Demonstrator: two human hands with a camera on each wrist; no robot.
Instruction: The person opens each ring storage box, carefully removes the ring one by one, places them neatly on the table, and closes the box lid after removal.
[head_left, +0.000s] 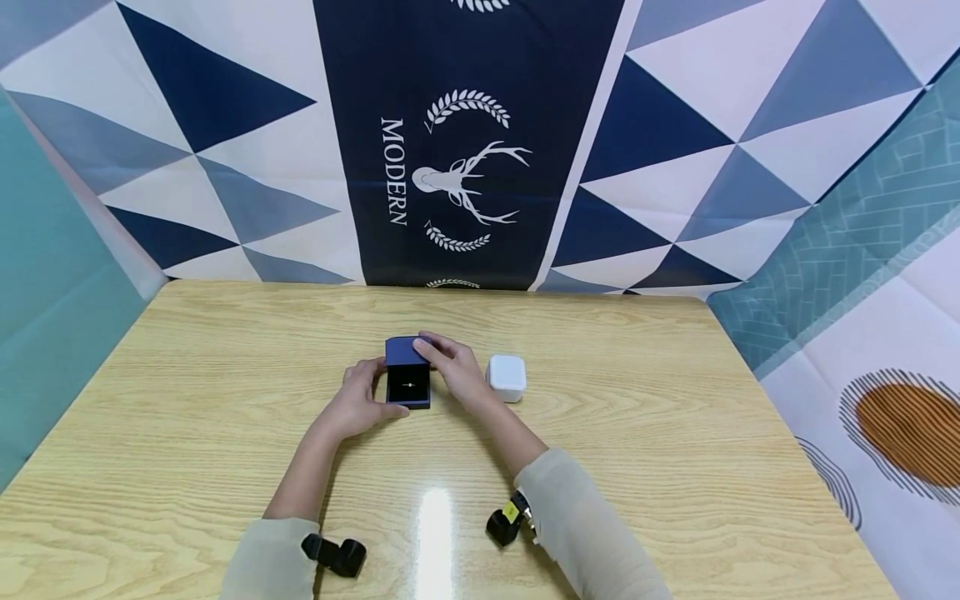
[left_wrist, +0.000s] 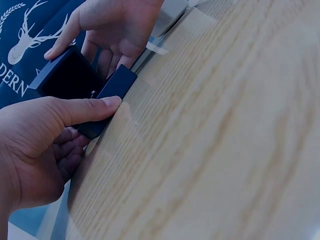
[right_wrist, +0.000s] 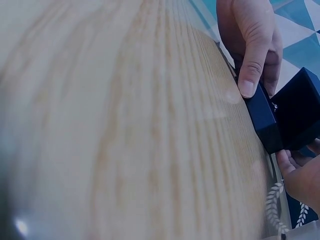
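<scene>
A small dark-blue ring box (head_left: pixel 408 405) stands on the table with its lid (head_left: pixel 402 351) raised. Inside, a ring (head_left: pixel 408 385) with a small bright stone sits in the black lining. My left hand (head_left: pixel 363 402) grips the box base from the left, thumb (left_wrist: pixel 95 109) along the front and fingers behind. At the lid's right side, my right hand (head_left: pixel 455 365) pinches the lid, its thumb over the top edge. In the right wrist view the left thumb presses the front of the base, and the right hand is partly cut off by the frame edge.
A white rounded cube-shaped case (head_left: pixel 506 377) stands just right of the right hand, close to the wrist. The wood-grain table (head_left: pixel 645 433) ends at the back against a patterned cloth (head_left: pixel 457 208) with a deer-head print. Black wrist cameras (head_left: pixel 348 557) sit on both sleeves.
</scene>
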